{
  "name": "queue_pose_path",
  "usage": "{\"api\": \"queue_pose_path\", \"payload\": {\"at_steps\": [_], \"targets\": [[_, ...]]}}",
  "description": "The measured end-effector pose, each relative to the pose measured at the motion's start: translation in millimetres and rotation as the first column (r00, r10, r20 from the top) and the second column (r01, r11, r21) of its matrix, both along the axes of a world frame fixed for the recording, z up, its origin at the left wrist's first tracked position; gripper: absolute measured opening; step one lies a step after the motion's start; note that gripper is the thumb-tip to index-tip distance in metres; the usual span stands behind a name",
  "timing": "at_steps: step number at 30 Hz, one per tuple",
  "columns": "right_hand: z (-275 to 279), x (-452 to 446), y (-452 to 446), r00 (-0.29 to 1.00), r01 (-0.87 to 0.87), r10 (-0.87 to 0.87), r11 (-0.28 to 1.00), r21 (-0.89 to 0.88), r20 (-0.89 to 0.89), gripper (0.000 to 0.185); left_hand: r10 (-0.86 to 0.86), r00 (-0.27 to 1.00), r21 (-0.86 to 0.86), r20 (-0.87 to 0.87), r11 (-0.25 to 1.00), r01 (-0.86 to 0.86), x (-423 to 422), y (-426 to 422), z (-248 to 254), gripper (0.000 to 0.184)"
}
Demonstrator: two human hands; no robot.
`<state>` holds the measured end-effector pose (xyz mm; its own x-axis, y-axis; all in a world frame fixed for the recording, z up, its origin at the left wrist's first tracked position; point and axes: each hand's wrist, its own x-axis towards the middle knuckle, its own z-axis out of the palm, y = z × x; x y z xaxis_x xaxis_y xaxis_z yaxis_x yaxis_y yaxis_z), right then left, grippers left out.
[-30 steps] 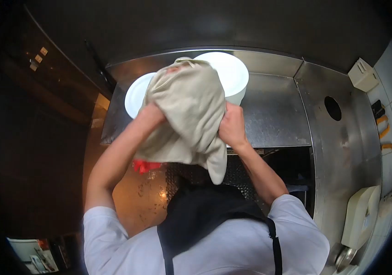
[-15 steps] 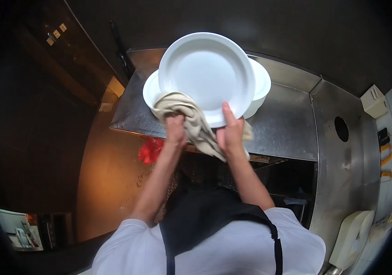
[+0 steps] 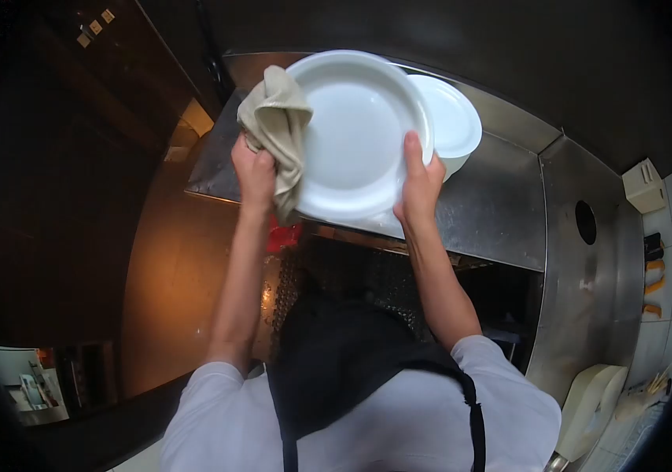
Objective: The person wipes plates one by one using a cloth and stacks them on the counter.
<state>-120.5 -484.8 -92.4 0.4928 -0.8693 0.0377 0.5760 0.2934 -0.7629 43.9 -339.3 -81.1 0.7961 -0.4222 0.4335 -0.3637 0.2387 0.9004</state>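
A large white plate (image 3: 355,130) with a raised rim is held up in front of me, its inner face toward the camera. My left hand (image 3: 255,175) grips a beige cloth (image 3: 279,118) against the plate's left rim; the fingers behind the cloth are partly hidden. At the lower right rim, my right hand (image 3: 421,185) clasps the plate, thumb on the inner face and the other fingers behind it. Beyond the plate on the right, a stack of white plates (image 3: 450,118) stands on the steel counter (image 3: 497,200).
On the floor at left, under the counter's edge, lies something red (image 3: 282,236). To the right, a steel surface with a round dark hole (image 3: 585,223) adjoins the counter. Orange-handled tools (image 3: 654,279) hang on the tiled wall, below a white box (image 3: 644,186).
My left hand and the cloth have moved left and up along the plate's rim. My right hand has slid a little higher on the right side. The plate has shifted slightly.
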Motion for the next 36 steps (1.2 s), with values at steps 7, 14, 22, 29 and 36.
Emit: {"api": "queue_pose_path", "payload": {"at_steps": [7, 14, 22, 29, 36], "targets": [[-43, 38, 31, 0.949, 0.227, -0.248, 0.966, -0.124, -0.195, 0.035, -0.441, 0.417, -0.464, -0.795, 0.884, 0.051, -54, 10, -95, 0.040], [-60, 42, 79, 0.691, -0.507, 0.481, 0.854, 0.112, -0.539, 0.037, -0.546, 0.456, -0.532, -0.702, 0.829, 0.174, 2, 101, -67, 0.033], [-90, 89, 36, 0.840, 0.010, 0.084, 0.985, 0.170, -0.535, 0.035, -0.329, 0.656, -0.342, -0.679, 0.933, 0.114, 49, 138, -68, 0.037], [-101, 91, 3, 0.791, 0.202, -0.098, 0.974, 0.106, -0.604, 0.034, -0.186, 0.811, -0.272, -0.555, 0.962, 0.034, 132, 187, -44, 0.041], [-143, 169, -19, 0.695, 0.274, -0.334, 0.942, -0.195, -0.636, 0.039, -0.193, 0.821, -0.233, -0.537, 0.970, 0.076, 137, 172, -42, 0.046]]}}
